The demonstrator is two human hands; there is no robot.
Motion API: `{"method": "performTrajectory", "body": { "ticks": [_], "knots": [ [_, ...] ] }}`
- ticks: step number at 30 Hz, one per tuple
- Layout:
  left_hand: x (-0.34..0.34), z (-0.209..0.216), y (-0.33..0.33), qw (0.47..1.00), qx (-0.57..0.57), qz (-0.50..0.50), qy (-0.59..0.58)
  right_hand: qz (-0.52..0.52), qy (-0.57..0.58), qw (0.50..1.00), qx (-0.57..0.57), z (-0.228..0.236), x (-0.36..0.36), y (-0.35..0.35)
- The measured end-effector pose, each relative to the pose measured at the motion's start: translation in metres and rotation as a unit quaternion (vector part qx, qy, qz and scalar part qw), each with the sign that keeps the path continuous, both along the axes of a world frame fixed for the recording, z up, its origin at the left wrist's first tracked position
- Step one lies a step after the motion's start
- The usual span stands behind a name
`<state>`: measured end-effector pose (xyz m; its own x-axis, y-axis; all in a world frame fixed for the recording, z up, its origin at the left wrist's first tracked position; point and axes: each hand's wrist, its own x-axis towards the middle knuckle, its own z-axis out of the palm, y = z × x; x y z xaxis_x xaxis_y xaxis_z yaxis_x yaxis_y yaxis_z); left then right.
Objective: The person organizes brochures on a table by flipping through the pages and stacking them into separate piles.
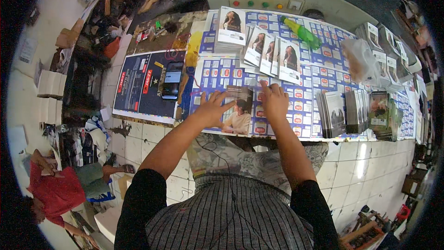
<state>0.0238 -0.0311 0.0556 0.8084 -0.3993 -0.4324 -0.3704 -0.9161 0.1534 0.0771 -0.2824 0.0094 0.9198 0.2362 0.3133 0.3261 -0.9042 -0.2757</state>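
A printed leaflet (238, 106), brown at the top with a picture of a seated person below, lies flat near the table's front edge. My left hand (212, 110) is spread, its fingertips resting along the leaflet's left side. To the right of the leaflet, my right hand (276, 103) hovers over or touches the sheet-covered table, fingers apart and slightly bent. A small pale, see-through patch (253, 83) shows by its index finger; what it is I cannot make out. Just beyond my hands, several white booklets (268, 53) with a long-haired figure lie fanned out beside a taller booklet stack (231, 28).
Blue printed sheets (305, 106) cover the table. A green bottle (300, 33) lies at the back, with a clear plastic bag (358, 62) to its right. Booklet stacks (332, 113) line the right side. A phone (172, 81) rests on the left. A person in red (58, 187) sits far left.
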Motion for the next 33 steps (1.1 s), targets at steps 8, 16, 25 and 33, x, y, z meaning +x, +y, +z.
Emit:
{"method": "performTrajectory", "body": {
  "ticks": [8,16,25,33],
  "knots": [
    [0.0,-0.003,-0.002,1.0,0.006,0.012,0.01,0.055,-0.006,0.998,0.009,-0.001,0.02,-0.006],
    [0.001,-0.006,-0.003,1.0,0.026,0.004,0.006,0.271,0.098,0.958,-0.01,0.011,-0.003,-0.035],
    [-0.002,-0.007,0.004,0.999,0.034,-0.001,0.007,0.386,0.151,0.908,-0.062,0.026,-0.059,-0.063],
    [-0.006,-0.03,0.029,0.996,-0.08,-0.021,-0.026,0.029,0.17,0.951,0.258,-0.019,-0.057,-0.034]
  ]
}}
